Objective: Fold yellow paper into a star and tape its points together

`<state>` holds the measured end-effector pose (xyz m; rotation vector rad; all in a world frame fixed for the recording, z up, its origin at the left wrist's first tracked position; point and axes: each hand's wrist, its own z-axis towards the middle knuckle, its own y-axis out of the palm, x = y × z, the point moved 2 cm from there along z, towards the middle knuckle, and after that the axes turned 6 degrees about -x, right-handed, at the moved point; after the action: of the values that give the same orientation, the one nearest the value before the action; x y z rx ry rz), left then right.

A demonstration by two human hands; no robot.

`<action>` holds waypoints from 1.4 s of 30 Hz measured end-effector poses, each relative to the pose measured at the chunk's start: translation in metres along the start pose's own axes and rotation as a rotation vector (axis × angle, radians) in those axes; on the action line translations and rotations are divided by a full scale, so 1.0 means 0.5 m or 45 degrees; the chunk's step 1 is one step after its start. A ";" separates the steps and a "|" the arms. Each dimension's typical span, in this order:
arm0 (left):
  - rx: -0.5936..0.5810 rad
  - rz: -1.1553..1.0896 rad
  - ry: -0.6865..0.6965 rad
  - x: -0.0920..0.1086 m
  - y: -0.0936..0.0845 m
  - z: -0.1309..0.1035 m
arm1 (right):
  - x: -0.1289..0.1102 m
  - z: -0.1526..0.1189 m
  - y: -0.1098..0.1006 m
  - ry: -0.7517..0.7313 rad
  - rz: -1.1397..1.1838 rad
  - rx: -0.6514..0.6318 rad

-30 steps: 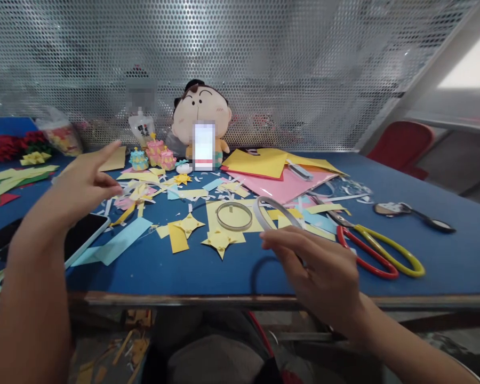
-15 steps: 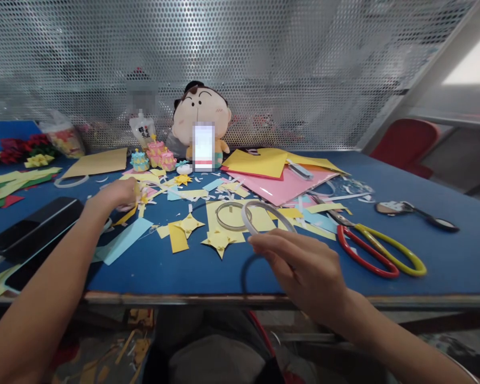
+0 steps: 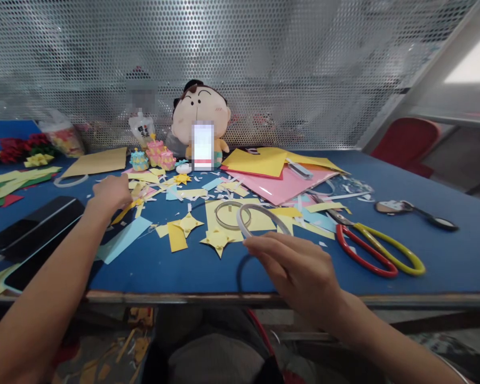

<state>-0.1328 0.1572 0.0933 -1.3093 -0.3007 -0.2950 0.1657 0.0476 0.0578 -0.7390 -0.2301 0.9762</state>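
Observation:
In my right hand (image 3: 300, 264) is a thin white roll of tape (image 3: 245, 220), pinched between thumb and fingers and tilted up above the table. A second thin roll of tape (image 3: 224, 224) lies flat on a yellow paper sheet (image 3: 212, 210) just behind it. Two folded pale yellow paper stars (image 3: 218, 242) rest in front of that sheet. On the left, my left hand (image 3: 112, 192) is low over the table beside paper scraps (image 3: 144, 190). Its fingers are mostly hidden behind the back of the hand.
Large red-and-yellow-handled scissors (image 3: 378, 250) lie at the right, near a keychain (image 3: 416, 213). Dark phones (image 3: 36, 226) lie at the left. Further back are a lit phone (image 3: 203, 144), a plush doll (image 3: 202, 106), small paper cakes (image 3: 154, 154) and a pink folder (image 3: 272, 186).
My left hand has shifted left, away from the scraps at the middle. My right hand, with the roll of tape, has moved slightly left.

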 end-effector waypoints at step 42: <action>-0.186 -1.222 0.444 0.229 0.120 -0.273 | -0.056 -0.024 0.001 0.147 0.052 0.088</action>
<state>0.0025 0.0337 0.0513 -1.1478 -0.6040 -1.3577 0.1554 0.0192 0.0525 -0.7361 -0.0808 0.9720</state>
